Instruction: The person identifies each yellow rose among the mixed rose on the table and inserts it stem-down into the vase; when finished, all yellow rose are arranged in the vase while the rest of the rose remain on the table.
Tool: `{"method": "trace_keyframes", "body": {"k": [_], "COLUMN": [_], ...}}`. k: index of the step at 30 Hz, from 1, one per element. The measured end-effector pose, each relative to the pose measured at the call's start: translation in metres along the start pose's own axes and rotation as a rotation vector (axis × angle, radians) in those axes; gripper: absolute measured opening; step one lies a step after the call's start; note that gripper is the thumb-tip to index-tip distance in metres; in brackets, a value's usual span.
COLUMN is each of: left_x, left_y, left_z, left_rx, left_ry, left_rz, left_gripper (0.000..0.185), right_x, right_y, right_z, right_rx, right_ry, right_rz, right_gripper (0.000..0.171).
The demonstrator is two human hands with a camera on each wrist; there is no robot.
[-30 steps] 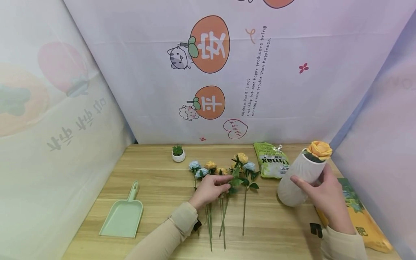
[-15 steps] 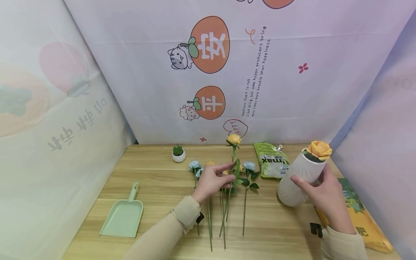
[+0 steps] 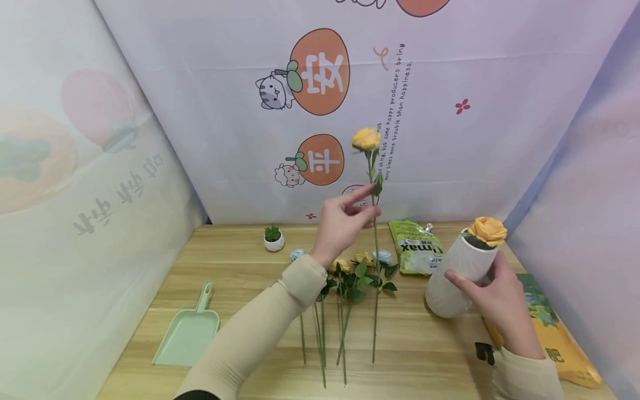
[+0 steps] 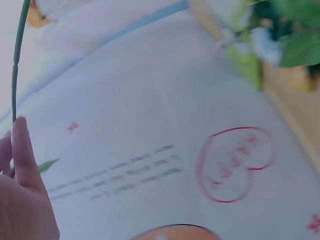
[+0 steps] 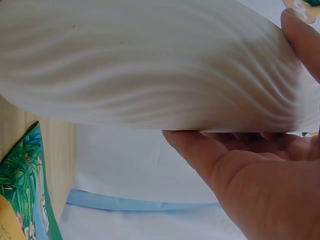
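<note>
My left hand [image 3: 345, 225] pinches the green stem of a yellow rose [image 3: 366, 139], just under its leaf, and holds it upright above the table. In the left wrist view the stem [image 4: 17, 60] runs between thumb and fingers. My right hand [image 3: 502, 297] grips a white, wavy-ribbed vase [image 3: 457, 278] that leans to the right. Another yellow rose [image 3: 487, 230] sits in the vase's mouth. Below my left arm, several yellow roses [image 3: 341, 265] and blue roses [image 3: 382, 256] lie on the table, their stems pointing toward me.
A green dustpan [image 3: 187, 339] lies at the left of the wooden table [image 3: 240, 311]. A small potted succulent [image 3: 273, 239] stands at the back. Behind the vase is a green bag [image 3: 415, 247]; a yellow bag [image 3: 565, 350] lies under my right forearm. A printed cloth [image 3: 425, 139] hangs behind.
My left hand has lifted one yellow rose up out of the bunch, away from the other flowers and above the table. The right hand and vase have stayed in place.
</note>
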State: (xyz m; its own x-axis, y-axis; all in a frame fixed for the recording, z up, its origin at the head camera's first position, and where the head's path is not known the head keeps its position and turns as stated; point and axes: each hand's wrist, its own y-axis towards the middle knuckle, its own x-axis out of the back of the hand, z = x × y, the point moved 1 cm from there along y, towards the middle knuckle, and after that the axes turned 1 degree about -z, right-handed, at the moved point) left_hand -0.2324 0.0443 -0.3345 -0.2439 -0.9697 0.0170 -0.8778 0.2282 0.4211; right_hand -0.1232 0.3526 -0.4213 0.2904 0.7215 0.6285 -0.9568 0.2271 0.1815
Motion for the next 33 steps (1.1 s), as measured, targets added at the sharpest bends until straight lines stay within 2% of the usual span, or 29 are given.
{"method": "trace_keyframes", "body": {"k": [4, 9, 13, 17, 23, 29, 33], "left_x": [-0.015, -0.038, -0.060, -0.083, -0.112, -0.126, -0.129], "left_y": [0.019, 0.034, 0.044, 0.048, 0.047, 0.051, 0.052], "left_z": [-0.021, -0.034, -0.039, -0.041, -0.039, -0.034, -0.028], "left_rx": [-0.129, -0.256, -0.292, -0.314, -0.374, -0.476, -0.492], "left_ry": [-0.062, -0.124, -0.139, -0.153, -0.088, -0.032, 0.009], "left_rz": [-0.063, -0.133, -0.159, -0.154, -0.171, -0.199, -0.218], "left_gripper": [0.047, 0.047, 0.047, 0.046, 0.045, 0.044, 0.042], "right_x": [0.001, 0.000, -0.001, 0.000, -0.001, -0.001, -0.001], "right_y": [0.001, 0.002, 0.002, 0.002, -0.001, -0.002, -0.003], "right_z": [0.001, 0.002, 0.001, 0.000, -0.001, -0.001, -0.002], "right_rx": [0.008, 0.014, 0.014, 0.018, 0.008, 0.008, 0.008], "right_ry": [0.001, 0.011, 0.012, 0.005, 0.011, 0.022, 0.029], "right_rz": [-0.004, -0.002, -0.002, -0.010, -0.009, -0.011, -0.010], "right_gripper": [0.098, 0.101, 0.101, 0.100, 0.101, 0.101, 0.101]}}
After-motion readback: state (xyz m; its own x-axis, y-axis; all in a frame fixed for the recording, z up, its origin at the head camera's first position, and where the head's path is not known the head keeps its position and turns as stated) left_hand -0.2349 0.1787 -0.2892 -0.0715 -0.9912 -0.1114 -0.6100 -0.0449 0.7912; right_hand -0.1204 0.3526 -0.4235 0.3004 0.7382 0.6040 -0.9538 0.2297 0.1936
